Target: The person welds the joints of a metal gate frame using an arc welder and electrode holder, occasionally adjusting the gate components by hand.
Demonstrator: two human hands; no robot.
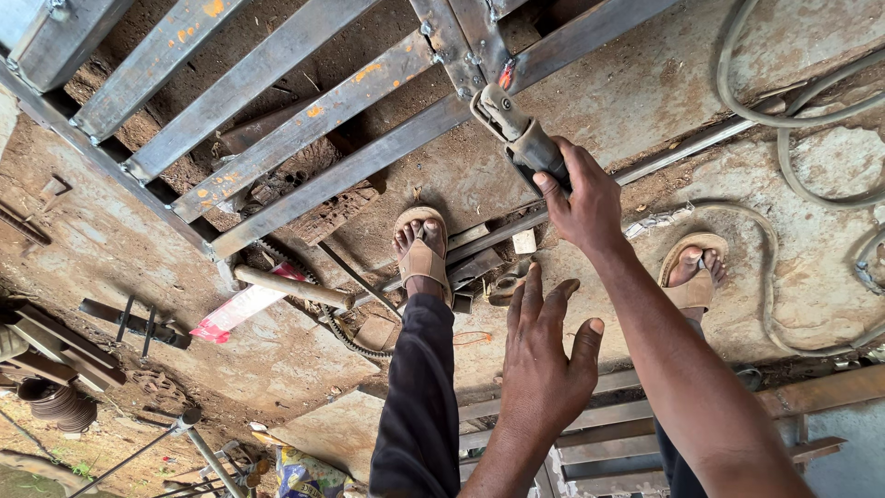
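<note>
My right hand [583,198] grips the dark handle of a welding electrode holder [518,134]. Its short rod tip glows orange [505,74] against a joint of a grey steel bar frame [304,124] lying on the ground. My left hand [544,360] hovers lower, fingers spread, holding nothing, nearest to my dark trouser leg [419,397]. My feet wear tan sandals: one [422,251] beside the frame's edge, the other [693,272] to the right.
Thick grey cables [784,120] loop across the concrete at the right. A wooden-handled tool [295,288] and a red-and-white packet [241,309] lie by the frame's corner. Steel offcuts [479,263] lie near my foot, more bars [608,433] at the bottom.
</note>
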